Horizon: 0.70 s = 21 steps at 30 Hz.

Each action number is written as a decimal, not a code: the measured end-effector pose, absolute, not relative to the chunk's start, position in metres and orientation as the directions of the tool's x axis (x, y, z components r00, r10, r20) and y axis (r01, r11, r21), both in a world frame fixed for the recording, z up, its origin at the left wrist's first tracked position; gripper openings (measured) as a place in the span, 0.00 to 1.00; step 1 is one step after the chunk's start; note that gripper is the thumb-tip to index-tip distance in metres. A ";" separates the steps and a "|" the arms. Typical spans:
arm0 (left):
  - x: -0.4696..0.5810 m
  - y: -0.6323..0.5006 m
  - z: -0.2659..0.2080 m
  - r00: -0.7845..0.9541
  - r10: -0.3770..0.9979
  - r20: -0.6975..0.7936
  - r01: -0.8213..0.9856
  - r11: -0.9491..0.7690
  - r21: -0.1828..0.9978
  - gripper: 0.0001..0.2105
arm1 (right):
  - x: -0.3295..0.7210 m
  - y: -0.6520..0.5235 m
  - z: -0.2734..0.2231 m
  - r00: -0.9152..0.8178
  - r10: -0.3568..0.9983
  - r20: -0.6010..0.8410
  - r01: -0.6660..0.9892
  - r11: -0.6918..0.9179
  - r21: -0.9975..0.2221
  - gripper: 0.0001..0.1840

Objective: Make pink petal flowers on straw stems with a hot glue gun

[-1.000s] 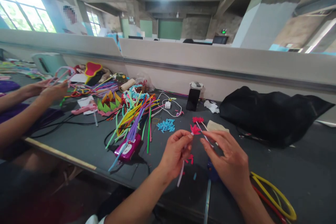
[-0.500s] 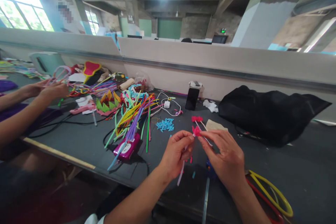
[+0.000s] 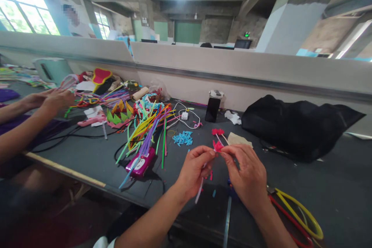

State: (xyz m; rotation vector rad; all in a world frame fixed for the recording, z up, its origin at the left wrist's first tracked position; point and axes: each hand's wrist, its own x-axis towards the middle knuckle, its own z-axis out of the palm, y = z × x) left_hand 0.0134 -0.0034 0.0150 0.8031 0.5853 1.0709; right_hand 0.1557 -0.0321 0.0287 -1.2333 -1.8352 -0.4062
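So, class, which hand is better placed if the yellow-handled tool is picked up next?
The right hand, probably: the yellow-handled tool lies beside its forearm, while the left hand is farther away and grips the pale stem.

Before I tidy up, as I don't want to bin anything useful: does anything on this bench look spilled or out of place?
Mildly, yes. One small blue piece lies on the bench near the left hand, apart from the blue pile, so it looks strayed. A crumpled white scrap beside the phone resembles litter.
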 end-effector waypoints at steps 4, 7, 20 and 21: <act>0.014 -0.004 0.015 0.373 0.927 -0.043 -0.535 0.252 0.806 0.07 | 0.154 -0.032 0.028 -0.131 0.567 0.813 0.885 0.437 -0.162 0.03; 0.015 -0.004 0.015 0.364 0.930 -0.040 -0.535 0.244 0.808 0.07 | 0.152 -0.032 0.027 -0.133 0.555 0.821 0.900 0.415 -0.135 0.04; 0.016 -0.003 0.014 0.350 0.936 -0.050 -0.541 0.245 0.804 0.07 | 0.150 -0.035 0.027 -0.111 0.605 0.788 0.934 0.334 -0.125 0.05; 0.016 -0.003 0.015 0.348 0.936 -0.052 -0.538 0.245 0.806 0.07 | 0.150 -0.035 0.028 -0.112 0.607 0.787 0.936 0.331 -0.123 0.05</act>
